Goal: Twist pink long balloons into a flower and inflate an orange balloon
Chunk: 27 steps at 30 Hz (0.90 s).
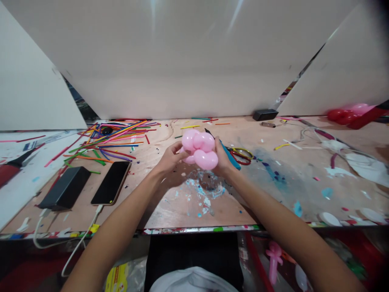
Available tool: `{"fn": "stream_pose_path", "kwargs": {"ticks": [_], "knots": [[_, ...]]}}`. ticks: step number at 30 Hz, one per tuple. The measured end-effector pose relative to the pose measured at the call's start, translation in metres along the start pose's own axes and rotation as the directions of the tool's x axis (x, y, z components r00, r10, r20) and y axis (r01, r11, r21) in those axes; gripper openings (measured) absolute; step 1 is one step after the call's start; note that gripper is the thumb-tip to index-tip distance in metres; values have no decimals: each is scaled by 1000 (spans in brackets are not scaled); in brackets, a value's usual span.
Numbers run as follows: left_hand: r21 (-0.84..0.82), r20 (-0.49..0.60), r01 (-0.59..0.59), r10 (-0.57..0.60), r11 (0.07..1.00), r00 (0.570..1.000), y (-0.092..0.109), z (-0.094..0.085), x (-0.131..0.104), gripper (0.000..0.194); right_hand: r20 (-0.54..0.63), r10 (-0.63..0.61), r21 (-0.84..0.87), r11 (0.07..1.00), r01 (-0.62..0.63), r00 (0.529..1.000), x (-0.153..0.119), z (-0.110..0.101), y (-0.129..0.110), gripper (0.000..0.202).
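Note:
A cluster of twisted pink balloons (206,159) with several round bubbles is raised above the middle of the table, between my hands. My left hand (172,157) grips its left side, thumb and fingers pressed on a bubble. Along the right side, my right hand (223,159) is closed against the bubbles; most of its fingers are hidden behind them. A flat blue object (233,159) lies just beyond that hand, partly covered. Next to it are scissors (242,155) with red and yellow handles.
Loose modelling balloons (121,136) in many colours lie at the back left. A phone (111,183) and a black box (65,188), both cabled, rest at left. A small black box (265,114) stands by the back panel. White cables (332,144) and red balloons (343,116) are at right.

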<state>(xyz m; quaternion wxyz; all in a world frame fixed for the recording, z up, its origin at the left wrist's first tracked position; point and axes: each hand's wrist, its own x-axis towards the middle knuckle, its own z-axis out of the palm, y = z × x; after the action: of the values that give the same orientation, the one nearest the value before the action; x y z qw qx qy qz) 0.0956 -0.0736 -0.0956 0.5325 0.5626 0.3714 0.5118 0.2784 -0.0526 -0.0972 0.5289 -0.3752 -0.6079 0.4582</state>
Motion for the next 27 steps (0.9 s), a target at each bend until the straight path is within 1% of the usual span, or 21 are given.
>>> {"fn": "stream_pose_path", "kwargs": {"ticks": [1,3,4,5,6,7,8,10,11,12,13,15,17,20,21,22,24,27], "knots": [[25,-83,-46,48,999,995,-2,-1,2,53,26,25,72,997,-27,999,0,-2,-1,77],[88,-229,-120,137,989,964,-5,-4,6,53,50,51,155,986,-58,997,-1,-6,-2,66],[128,-275,-143,174,981,946,-6,-4,7,54,39,47,135,989,-52,998,-1,-8,-1,60],[173,-298,-157,204,972,932,-6,-4,7,55,25,38,97,995,-40,999,-1,-10,0,56],[216,-297,-167,228,962,927,-5,-3,5,58,19,28,52,998,-29,999,-1,-11,1,53],[248,-267,-178,243,952,932,-3,-1,3,60,21,18,6,1000,-18,1000,-2,-11,2,52],[260,-212,-189,247,947,945,-1,2,0,62,21,3,-36,999,-3,1000,-2,-12,3,51],[232,-71,-196,218,953,973,5,8,-6,63,25,-42,-117,992,45,999,-3,-13,5,52],[217,-23,-186,195,958,980,8,10,-8,62,34,-71,-157,985,75,997,-4,-13,6,53],[218,-8,-174,180,960,984,9,11,-10,61,46,-108,-199,973,115,993,-4,-14,6,54],[237,-26,-163,174,958,984,10,11,-11,60,65,-157,-245,955,168,985,-5,-14,6,56],[317,-105,-153,194,936,975,8,7,-9,64,125,-250,-322,905,278,960,-7,-15,4,58],[414,-154,-165,247,895,957,4,3,-7,71,166,-304,-346,873,344,938,-9,-17,2,51],[530,-197,-212,362,821,911,0,-2,-3,72,149,-308,-339,877,341,940,-9,-18,1,42],[550,-208,-223,391,805,897,0,-2,-3,70,134,-306,-341,879,334,943,-9,-19,1,42],[550,-211,-229,399,803,892,0,-3,-2,67,119,-307,-347,878,329,944,-9,-19,0,44],[505,-192,-229,367,832,910,2,-3,-1,64,114,-320,-363,868,339,941,-9,-20,-2,46],[424,-116,-225,299,877,947,6,-6,0,61,179,-380,-427,801,420,907,-10,-22,-10,46]]}}
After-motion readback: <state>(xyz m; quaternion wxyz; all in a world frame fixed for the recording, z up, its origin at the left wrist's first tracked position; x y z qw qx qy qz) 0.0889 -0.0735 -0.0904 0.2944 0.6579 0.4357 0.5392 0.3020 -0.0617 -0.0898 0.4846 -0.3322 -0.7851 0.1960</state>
